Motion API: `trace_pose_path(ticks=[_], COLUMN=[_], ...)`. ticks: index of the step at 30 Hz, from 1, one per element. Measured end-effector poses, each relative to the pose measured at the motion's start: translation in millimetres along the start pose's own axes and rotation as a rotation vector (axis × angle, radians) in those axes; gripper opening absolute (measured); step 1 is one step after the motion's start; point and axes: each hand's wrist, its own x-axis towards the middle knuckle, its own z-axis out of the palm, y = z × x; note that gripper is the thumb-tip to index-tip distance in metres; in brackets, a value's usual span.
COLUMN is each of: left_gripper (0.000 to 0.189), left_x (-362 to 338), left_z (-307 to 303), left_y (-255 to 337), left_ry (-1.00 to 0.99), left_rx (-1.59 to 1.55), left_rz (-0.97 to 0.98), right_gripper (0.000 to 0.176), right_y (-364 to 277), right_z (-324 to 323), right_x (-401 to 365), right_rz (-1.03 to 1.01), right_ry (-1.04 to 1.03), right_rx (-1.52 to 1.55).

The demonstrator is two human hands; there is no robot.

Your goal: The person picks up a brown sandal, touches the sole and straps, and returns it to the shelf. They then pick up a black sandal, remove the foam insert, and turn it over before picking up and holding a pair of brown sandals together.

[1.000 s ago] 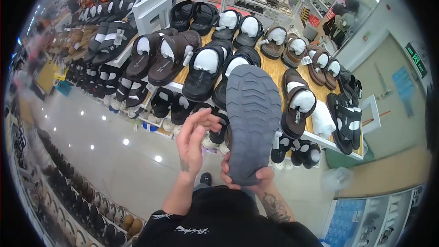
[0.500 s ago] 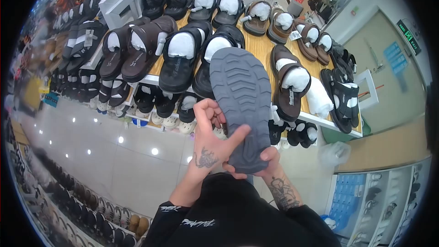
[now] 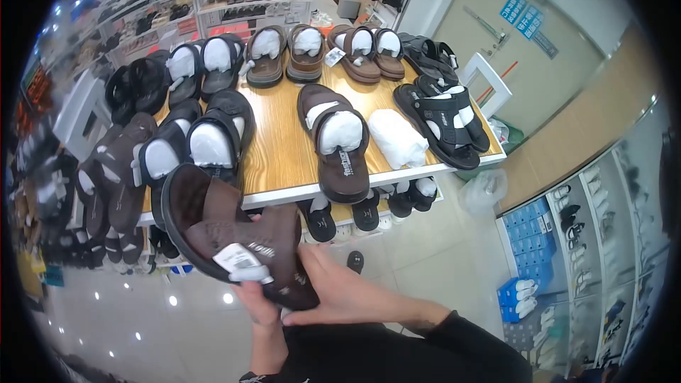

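Observation:
A dark brown sandal (image 3: pixel 227 234) is held in both hands over the front left edge of the display table, its upper side showing. A white tag hangs at its strap. My left hand (image 3: pixel 255 305) grips it from below, near the tag. My right hand (image 3: pixel 340 280) is wrapped round the heel end at the right. On the table, a single brown sandal (image 3: pixel 342 145) with white paper stuffing lies near the front edge, beside a white wrapped bundle (image 3: pixel 397 138).
Several stuffed sandals stand on the wooden display table (image 3: pixel 277 128). Black sandals (image 3: pixel 443 120) lie at its right end, by a white frame (image 3: pixel 486 81). More shoes hang below. A shoe rack (image 3: pixel 603 241) with blue boxes (image 3: pixel 528 241) is at the right.
The held sandal has turned from its grey sole to its brown upper side and moved left and lower. My right hand has shifted left with it. The view has swung to the right.

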Motion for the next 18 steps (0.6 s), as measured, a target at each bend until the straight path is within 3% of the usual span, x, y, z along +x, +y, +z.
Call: trace_pose_path(ticks=[1, 2, 4, 6, 7, 8, 10, 12, 14, 15, 18], left_gripper=[0.083, 0.086, 0.092, 0.102, 0.105, 0.108, 0.113, 0.103, 0.087, 0.075, 0.077], left_x=[3, 3, 13, 22, 23, 23, 38, 38, 48, 45, 43], left_z=[5, 9, 16, 46, 45, 39, 13, 25, 37, 38, 38], left_y=[4, 7, 25, 64, 61, 52, 20, 29, 43, 55, 64], left_ry=[0.024, 0.054, 0.027, -0.209, -0.258, -0.296, -0.512, -0.576, -0.677, -0.613, -0.555], left_rx=[-0.190, -0.379, -0.344, -0.554, -0.657, -0.757, -0.744, -1.191, -1.382, -1.395, -1.344], left_rz=[-0.038, -0.080, -0.064, -0.161, -0.179, -0.189, -0.235, -0.377, -0.389, -0.412, -0.329], right_gripper=[0.099, 0.099, 0.073, 0.052, 0.052, 0.057, 0.064, 0.070, 0.070, 0.066, 0.058], right_y=[0, -1, 0, 25, 38, 49, 74, 93, 117, 121, 133], right_z=[-7, -21, -58, -90, -99, -120, -142, -147, -147, -147, -148], right_x=[-8, -16, -28, -34, -33, -26, -12, -2, 5, 11, 14], right_rz=[-0.061, -0.063, -0.027, -0.082, 0.130, -0.012, 0.093, 0.164, 0.181, 0.188, 0.122], right_ry=[0.042, 0.045, 0.106, 0.504, 0.706, 0.842, 0.896, 0.806, 0.740, 0.741, 0.816], right_rx=[0.007, 0.008, 0.093, -0.116, -0.138, -0.574, -0.862, -0.864, -0.772, -0.660, -0.650])
